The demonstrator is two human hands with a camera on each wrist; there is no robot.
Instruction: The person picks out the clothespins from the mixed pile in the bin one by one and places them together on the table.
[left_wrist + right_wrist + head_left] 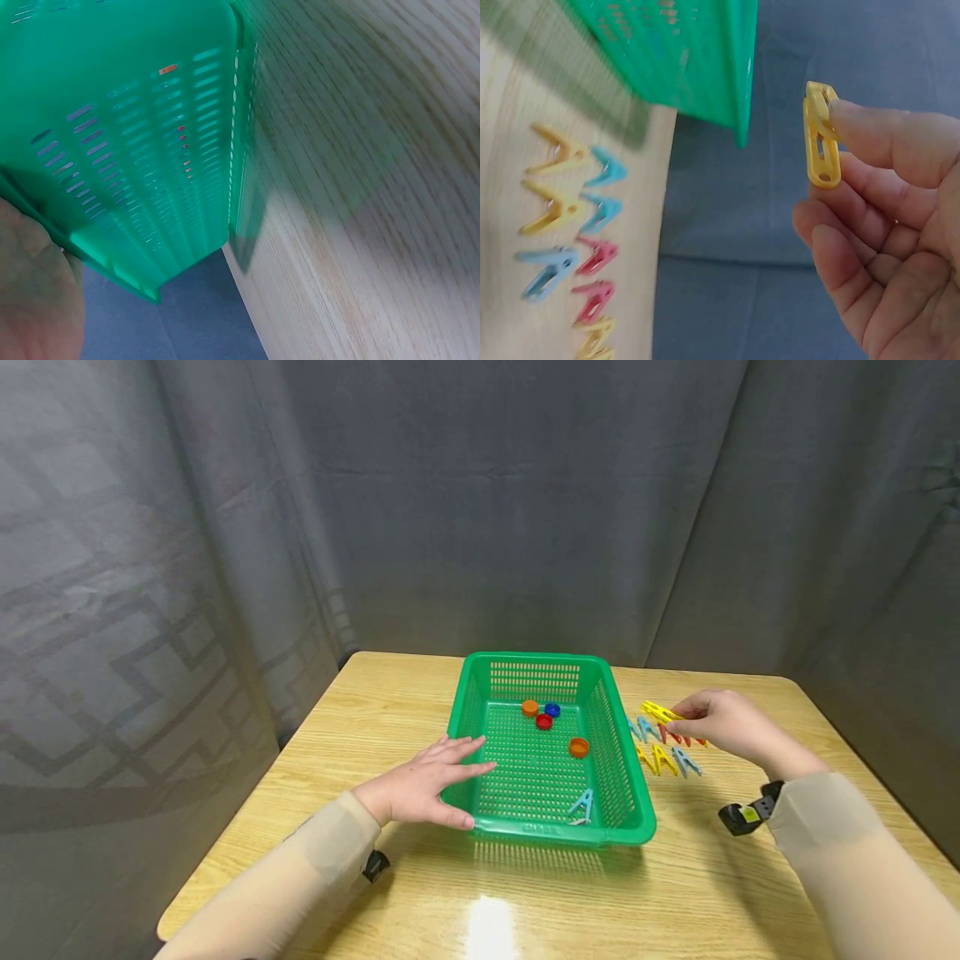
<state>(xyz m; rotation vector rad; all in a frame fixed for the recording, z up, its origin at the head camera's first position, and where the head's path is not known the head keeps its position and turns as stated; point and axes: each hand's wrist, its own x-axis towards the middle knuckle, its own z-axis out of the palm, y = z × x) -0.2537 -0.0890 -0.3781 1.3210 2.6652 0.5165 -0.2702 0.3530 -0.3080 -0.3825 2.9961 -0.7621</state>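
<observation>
My right hand (726,727) pinches a yellow clothespin (822,139) between thumb and fingers, held above the table at the right of the green basket (540,831). Below it lie more clothespins in rows: yellow ones (551,206), blue ones (547,271) and red ones (595,300). Fingers spread, my left hand (427,781) rests on the basket's near left rim. Inside the basket a light blue clothespin (582,803) lies in the near right corner. Orange caps (578,747), a red cap (543,722) and a blue cap (552,710) are on its floor.
The basket stands on a wooden table (360,727) with rounded corners. Grey curtains (517,510) hang behind the table and along both sides.
</observation>
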